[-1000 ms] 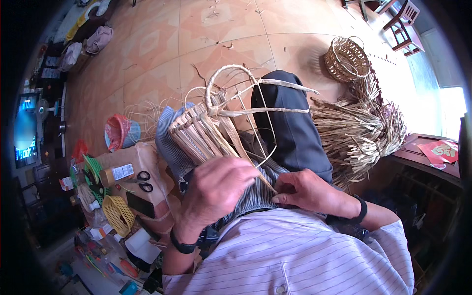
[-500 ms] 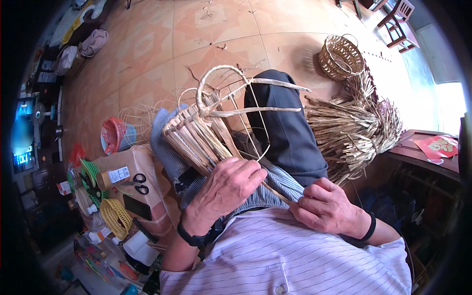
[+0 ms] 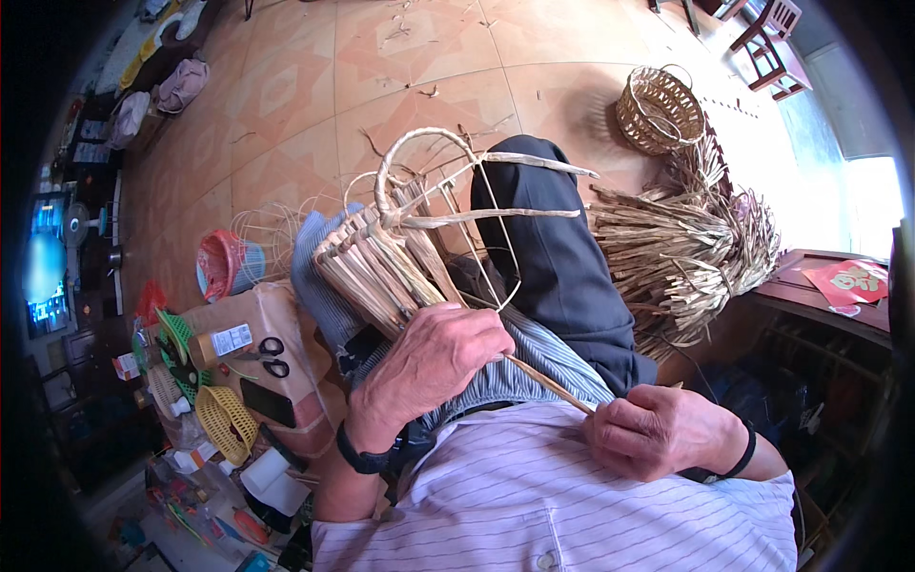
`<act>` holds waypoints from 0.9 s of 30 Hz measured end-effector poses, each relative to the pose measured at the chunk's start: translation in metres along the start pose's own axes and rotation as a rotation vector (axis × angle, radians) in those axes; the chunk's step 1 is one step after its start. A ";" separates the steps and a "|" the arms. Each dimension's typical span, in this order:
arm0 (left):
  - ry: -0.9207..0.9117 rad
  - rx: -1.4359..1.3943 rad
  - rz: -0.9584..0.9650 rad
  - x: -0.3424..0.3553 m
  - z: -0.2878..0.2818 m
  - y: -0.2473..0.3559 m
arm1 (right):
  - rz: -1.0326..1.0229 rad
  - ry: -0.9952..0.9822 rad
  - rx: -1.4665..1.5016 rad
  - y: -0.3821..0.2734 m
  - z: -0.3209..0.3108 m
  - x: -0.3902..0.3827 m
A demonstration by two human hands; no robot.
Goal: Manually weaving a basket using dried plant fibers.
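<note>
On my lap rests a partly woven basket (image 3: 372, 269), tilted, with pale dried plant strips wrapped side by side over a thin wire frame (image 3: 516, 253). A wrapped round handle (image 3: 389, 164) arches at its far end, and two loose strip ends point right over my dark trouser knee. My left hand (image 3: 443, 348) is closed at the basket's near edge, its fingertips partly hidden. From there a narrow strip (image 3: 548, 383) runs to my right hand (image 3: 640, 431), whose curled fingers pinch it near my shirt. The strip looks taut between the two hands.
A bundle of dried strips (image 3: 667, 257) lies to the right, below a finished woven basket (image 3: 661, 111). At left, a covered table holds scissors (image 3: 274, 357), a phone (image 3: 268, 402) and a yellow plastic basket (image 3: 225, 423). A lined bin (image 3: 230, 262) stands beyond it.
My right hand has moved right and slightly down, so a longer stretch of the strip shows between the hands. My left hand and the basket have barely shifted.
</note>
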State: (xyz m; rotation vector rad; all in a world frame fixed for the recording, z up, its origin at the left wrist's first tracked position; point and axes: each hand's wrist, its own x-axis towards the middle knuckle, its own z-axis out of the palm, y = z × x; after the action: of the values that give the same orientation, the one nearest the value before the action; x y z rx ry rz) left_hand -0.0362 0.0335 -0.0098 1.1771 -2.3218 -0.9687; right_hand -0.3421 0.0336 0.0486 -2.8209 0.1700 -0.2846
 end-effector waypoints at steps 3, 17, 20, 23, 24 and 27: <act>-0.030 -0.036 -0.004 0.002 -0.001 0.001 | 0.042 -0.047 0.041 0.001 -0.001 -0.005; -0.026 -0.247 0.003 0.014 0.007 0.019 | 0.042 0.094 -0.070 0.009 -0.031 0.006; 0.026 -0.035 0.043 0.015 0.002 0.030 | 0.043 0.181 -0.030 0.012 -0.036 0.009; 0.034 0.138 0.040 0.014 -0.003 0.032 | 0.072 0.291 -0.025 0.017 -0.041 0.020; 0.067 0.188 0.041 0.013 -0.005 0.030 | 0.084 0.345 -0.021 0.022 -0.040 0.027; 0.275 0.135 -0.042 0.010 -0.009 0.020 | 0.151 0.550 0.044 0.039 -0.039 0.049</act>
State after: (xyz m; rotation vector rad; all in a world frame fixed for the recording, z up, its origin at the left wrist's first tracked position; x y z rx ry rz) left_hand -0.0476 0.0302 0.0107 1.3248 -2.1760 -0.6251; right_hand -0.3061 -0.0212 0.0819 -2.5971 0.4827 -1.0060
